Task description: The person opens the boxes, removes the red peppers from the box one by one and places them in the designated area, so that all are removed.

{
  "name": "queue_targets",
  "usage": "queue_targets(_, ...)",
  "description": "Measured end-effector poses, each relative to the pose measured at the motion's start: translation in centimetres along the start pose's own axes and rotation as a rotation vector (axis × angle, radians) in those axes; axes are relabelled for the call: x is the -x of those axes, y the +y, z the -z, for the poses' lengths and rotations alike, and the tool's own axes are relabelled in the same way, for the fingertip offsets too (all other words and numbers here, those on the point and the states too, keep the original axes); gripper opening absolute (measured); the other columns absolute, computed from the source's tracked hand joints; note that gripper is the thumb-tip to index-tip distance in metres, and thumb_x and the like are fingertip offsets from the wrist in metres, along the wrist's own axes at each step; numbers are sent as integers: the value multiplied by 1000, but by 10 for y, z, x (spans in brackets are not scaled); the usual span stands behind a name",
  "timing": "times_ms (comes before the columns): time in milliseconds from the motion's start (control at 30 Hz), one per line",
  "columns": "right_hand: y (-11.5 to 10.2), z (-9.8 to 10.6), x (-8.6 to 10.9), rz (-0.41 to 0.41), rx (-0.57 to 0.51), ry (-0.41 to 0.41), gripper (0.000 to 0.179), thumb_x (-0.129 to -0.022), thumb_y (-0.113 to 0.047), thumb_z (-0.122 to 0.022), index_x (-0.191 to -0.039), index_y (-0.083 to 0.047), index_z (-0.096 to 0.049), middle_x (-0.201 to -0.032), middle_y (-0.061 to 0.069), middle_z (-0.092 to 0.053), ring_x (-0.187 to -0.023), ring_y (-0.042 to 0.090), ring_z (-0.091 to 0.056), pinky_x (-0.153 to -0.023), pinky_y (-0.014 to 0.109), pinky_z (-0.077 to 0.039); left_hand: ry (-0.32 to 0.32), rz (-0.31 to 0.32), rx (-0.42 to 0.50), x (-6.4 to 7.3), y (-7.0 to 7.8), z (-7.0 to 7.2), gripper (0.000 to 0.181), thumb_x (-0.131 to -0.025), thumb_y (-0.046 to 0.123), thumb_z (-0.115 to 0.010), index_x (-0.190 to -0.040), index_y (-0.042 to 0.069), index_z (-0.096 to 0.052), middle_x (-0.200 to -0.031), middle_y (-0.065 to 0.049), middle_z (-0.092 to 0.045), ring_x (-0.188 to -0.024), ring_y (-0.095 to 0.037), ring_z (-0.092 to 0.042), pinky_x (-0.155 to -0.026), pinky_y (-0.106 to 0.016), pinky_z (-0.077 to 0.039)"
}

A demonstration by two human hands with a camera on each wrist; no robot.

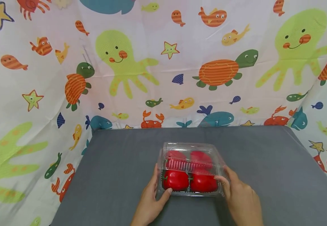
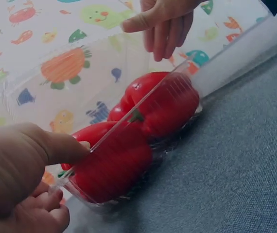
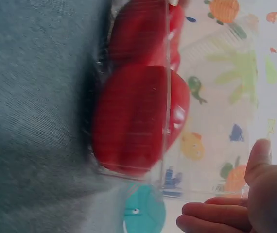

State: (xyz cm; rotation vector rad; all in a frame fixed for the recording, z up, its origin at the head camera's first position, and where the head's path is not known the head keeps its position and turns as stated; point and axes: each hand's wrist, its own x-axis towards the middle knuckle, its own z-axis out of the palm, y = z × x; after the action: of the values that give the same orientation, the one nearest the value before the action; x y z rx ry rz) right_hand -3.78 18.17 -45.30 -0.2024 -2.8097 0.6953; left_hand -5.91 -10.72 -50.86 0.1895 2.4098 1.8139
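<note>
A clear plastic clamshell box (image 1: 191, 194) stands on the grey table, holding several red bell peppers (image 1: 176, 180). Its hinged lid (image 1: 191, 146) is raised and leans over the back peppers, while the front ones lie uncovered. My left hand (image 1: 152, 197) grips the box at its front left corner, thumb on the rim and fingers against the outer wall. At the right side is my right hand (image 1: 240, 194). In the left wrist view that hand (image 2: 165, 26) shows thumb and fingers spread apart beside the lid, with nothing held between them.
Grey cloth covers the table (image 1: 118, 163), which extends to both sides of the box. A white curtain (image 1: 163, 69) printed with sea animals hangs behind the table and along both sides.
</note>
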Motion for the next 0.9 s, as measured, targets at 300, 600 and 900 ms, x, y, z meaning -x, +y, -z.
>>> queue_targets(300, -5, 14, -19, 42, -27, 27, 67, -99, -54, -69, -142, -4, -64, -57, -1, -55, -46, 16, -41, -49, 34, -50, -95, -57, 324, -7, -9, 0, 95, -103, 0, -62, -171, 18, 2, -178, -7, -1, -163, -25, -1, -120, -16, -18)
queue_targets(600, -3, 20, -41, 159, -119, 159, 48, -99, -35, -75, -139, -8, -68, -73, 7, -72, -46, 15, -43, -49, 35, -51, -89, 23, 547, -12, -10, -4, 82, -100, -10, -39, -169, 4, 2, -178, -11, 5, -163, -29, 6, -123, -22, -20)
queue_targets(900, -3, 20, -64, 208, -173, 167, 40, -101, -20, -73, -136, -1, -68, -116, 22, -77, -85, 38, -77, -75, 57, -62, -41, 114, 578, -13, -6, -9, 62, -115, 11, -33, -171, 10, -7, -179, -4, -3, -163, -27, 3, -128, -54, -9)
